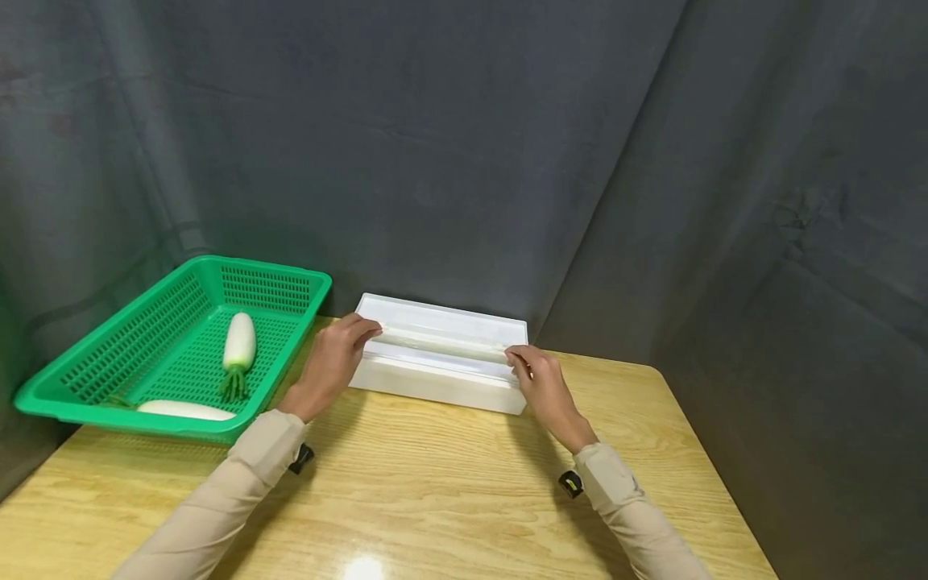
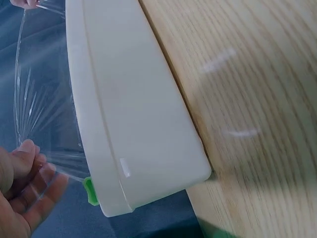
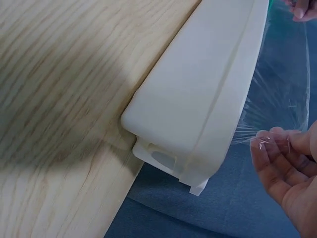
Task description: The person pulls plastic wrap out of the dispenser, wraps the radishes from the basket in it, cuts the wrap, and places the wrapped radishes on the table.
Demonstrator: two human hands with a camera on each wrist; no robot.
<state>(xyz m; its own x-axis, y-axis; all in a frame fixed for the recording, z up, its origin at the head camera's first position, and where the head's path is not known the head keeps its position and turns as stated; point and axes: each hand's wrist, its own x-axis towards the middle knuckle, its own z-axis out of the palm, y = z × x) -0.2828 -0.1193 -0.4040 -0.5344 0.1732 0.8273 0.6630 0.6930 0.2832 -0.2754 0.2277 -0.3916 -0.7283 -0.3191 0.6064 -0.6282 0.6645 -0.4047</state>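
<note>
A white cling film dispenser (image 1: 435,385) sits at the back of the table with its lid (image 1: 445,316) raised. A sheet of clear cling film (image 2: 42,99) stretches up from it between the hands, creased near the fingers. My left hand (image 1: 335,354) pinches the film's corner at the dispenser's left end, thumb against fingertips. At the other end my right hand (image 1: 547,391) pinches the opposite corner, also seen close in the right wrist view. A small green piece (image 2: 90,191) shows at the dispenser's left end.
A green perforated basket (image 1: 155,318) stands on the left of the wooden table (image 1: 435,483). Inside lie a white radish (image 1: 240,338) with cut green stems and another radish (image 1: 184,409) by the near wall. Dark grey cloth (image 1: 406,145) hangs behind and at the right.
</note>
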